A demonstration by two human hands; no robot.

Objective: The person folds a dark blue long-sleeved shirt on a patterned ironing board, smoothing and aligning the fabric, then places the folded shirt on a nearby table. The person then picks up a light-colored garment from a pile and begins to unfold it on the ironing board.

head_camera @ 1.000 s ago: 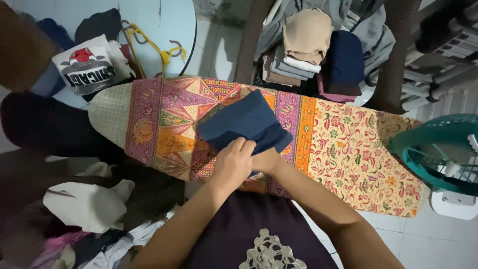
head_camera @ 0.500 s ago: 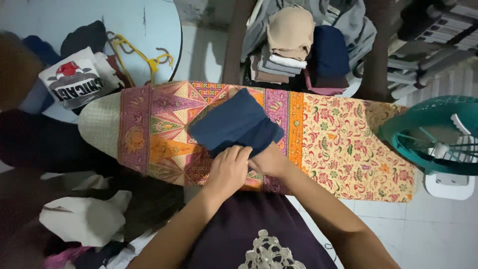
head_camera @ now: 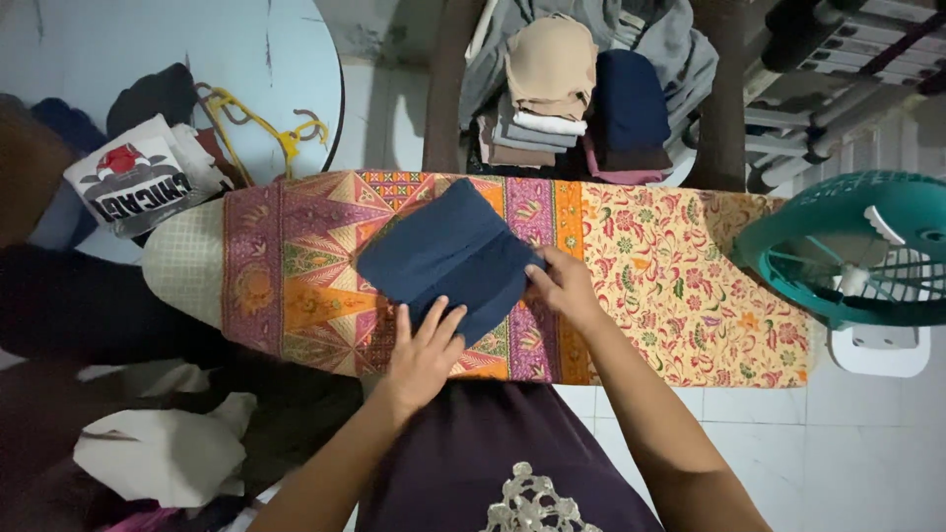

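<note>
**Hands at the near corners of a folded navy cloth**

Head view: folded navy cloth (head_camera: pixel 443 256) lies on the patterned cover of the ironing board (head_camera: pixel 670 286), just ahead of the person's body and slightly left of the board's middle. Its long axis runs on a diagonal, from the far right corner down toward the near left, so it sits skewed against the board's length. The left hand (head_camera: pixel 426 350) rests at the cloth's near edge with fingers spread flat, fingertips on the fabric, gripping nothing. The right hand (head_camera: pixel 564 286) is at the cloth's right corner; its fingers curl onto the edge, though whether they pinch the fabric or only press it I cannot tell. Both hands touch the cloth, which lies forward of the left hand and to the left of the right one. Beyond the board's far edge stands a stack of folded clothes (head_camera: pixel 552 99); a teal fan (head_camera: pixel 857 246) sits off the board's right end.
</note>
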